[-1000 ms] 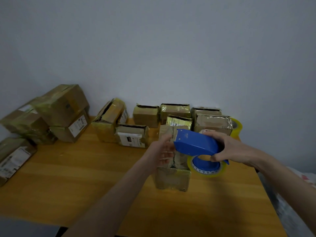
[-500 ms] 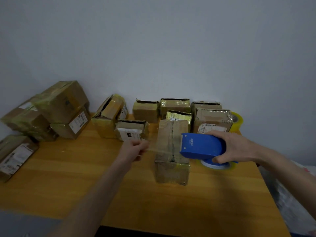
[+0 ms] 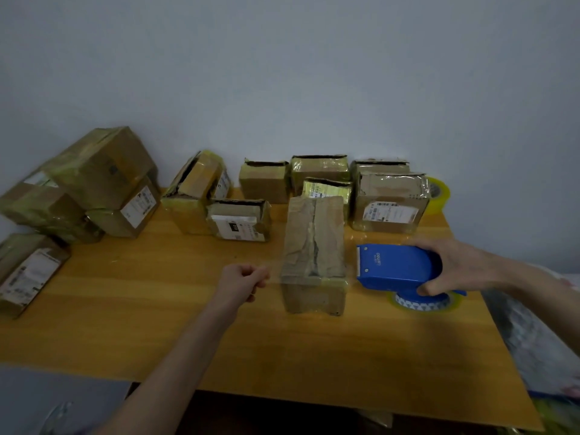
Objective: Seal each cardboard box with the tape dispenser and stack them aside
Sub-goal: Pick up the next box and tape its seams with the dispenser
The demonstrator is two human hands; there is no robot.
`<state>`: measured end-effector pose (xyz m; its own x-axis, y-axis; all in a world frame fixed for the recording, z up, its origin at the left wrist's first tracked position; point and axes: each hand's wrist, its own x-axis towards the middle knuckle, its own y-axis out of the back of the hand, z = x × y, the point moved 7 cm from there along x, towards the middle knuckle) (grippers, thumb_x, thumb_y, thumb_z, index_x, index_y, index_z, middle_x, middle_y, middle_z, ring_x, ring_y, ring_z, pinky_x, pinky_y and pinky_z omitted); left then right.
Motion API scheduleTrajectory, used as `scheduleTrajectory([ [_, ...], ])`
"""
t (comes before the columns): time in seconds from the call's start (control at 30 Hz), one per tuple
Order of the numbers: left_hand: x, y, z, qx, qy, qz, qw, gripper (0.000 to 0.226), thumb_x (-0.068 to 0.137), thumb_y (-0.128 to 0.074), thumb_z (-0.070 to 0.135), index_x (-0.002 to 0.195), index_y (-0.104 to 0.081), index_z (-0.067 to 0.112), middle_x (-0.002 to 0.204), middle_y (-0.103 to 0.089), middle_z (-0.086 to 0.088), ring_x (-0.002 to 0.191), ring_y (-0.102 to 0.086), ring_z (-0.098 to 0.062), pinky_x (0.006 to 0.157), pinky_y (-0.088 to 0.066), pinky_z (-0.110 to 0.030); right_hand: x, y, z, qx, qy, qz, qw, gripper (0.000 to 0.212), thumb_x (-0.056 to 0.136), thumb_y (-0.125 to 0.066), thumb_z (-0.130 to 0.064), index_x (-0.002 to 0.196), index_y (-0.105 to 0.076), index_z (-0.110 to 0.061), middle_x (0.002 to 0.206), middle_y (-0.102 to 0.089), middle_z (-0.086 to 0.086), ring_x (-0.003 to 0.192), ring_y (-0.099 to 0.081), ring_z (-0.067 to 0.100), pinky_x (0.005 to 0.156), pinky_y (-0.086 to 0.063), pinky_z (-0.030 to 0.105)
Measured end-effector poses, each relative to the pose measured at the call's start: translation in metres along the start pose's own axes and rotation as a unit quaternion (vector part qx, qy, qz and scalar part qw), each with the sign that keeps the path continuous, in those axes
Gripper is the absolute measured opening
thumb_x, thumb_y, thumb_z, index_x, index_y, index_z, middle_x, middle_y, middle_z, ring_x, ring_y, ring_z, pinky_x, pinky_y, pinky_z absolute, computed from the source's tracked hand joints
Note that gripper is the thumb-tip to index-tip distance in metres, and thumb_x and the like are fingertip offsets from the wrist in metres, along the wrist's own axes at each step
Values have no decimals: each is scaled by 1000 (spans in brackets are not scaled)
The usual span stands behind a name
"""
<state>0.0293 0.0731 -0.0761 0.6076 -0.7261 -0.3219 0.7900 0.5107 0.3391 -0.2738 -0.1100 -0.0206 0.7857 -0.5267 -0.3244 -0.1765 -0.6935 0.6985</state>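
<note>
A long cardboard box point(image 3: 314, 246) lies in the middle of the wooden table point(image 3: 157, 309), its top flaps closed along a rough seam. My right hand point(image 3: 455, 268) grips the blue tape dispenser point(image 3: 395, 268) just right of the box. My left hand point(image 3: 243, 281) sits left of the box and pinches the free end of a clear tape strip point(image 3: 276, 273) that stretches across the box's near end toward the dispenser.
Several small boxes point(image 3: 320, 171) stand in rows along the back wall. A pile of boxes point(image 3: 97, 171) is stacked at the far left, with one more point(image 3: 28, 271) at the left edge. A spare yellowish tape roll point(image 3: 437, 193) sits at the back right.
My left hand left the top of the box and pulled the tape end out to the left. The dispenser moved right, off the box, and dropped toward the table.
</note>
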Motion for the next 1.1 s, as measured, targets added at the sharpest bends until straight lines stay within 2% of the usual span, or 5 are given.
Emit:
scheduleTrajectory([
  [0.6, 15, -18, -28, 7, 54, -26, 998, 22, 91, -63, 28, 80, -71, 11, 65, -61, 3, 55, -48, -9, 48, -43, -21, 24, -32, 30, -12, -41, -58, 997, 56, 69, -80, -23, 113, -49, -42, 106, -62, -12, 94, -61, 3, 79, -53, 23],
  [0.8, 26, -28, -21, 142, 6, -19, 990, 40, 95, -53, 41, 70, -69, 14, 58, -63, 2, 49, -52, -12, 45, -51, -28, 34, -55, 31, 18, -38, -66, 997, 64, 62, -77, -33, 116, -46, -49, 107, -60, -15, 95, -61, 1, 78, -52, 23],
  [0.93, 33, -19, -19, 359, -5, -35, 933, 48, 95, -48, 49, 135, -52, 23, 79, -71, -5, 62, -64, -18, 55, -54, -31, 33, -56, 31, 24, -29, -55, 998, 63, 66, -77, -30, 117, -46, -47, 107, -61, -13, 96, -61, 6, 82, -54, 28],
  [1.0, 28, -5, -13, 448, -61, 27, 892, 49, 97, -49, 43, 141, -46, 23, 96, -70, -6, 80, -66, -21, 66, -53, -31, 31, -56, 32, 18, -26, -45, 998, 61, 67, -78, -30, 116, -45, -48, 107, -61, -13, 96, -61, 6, 83, -54, 29],
  [1.1, -13, -23, 25, 408, -340, 125, 838, 32, 92, -57, 14, 124, -62, 14, 108, -66, -7, 90, -64, -22, 70, -48, -24, 28, -56, 32, 5, -22, -31, 999, 61, 68, -81, -37, 117, -45, -45, 109, -60, -15, 98, -60, 6, 87, -53, 32],
])
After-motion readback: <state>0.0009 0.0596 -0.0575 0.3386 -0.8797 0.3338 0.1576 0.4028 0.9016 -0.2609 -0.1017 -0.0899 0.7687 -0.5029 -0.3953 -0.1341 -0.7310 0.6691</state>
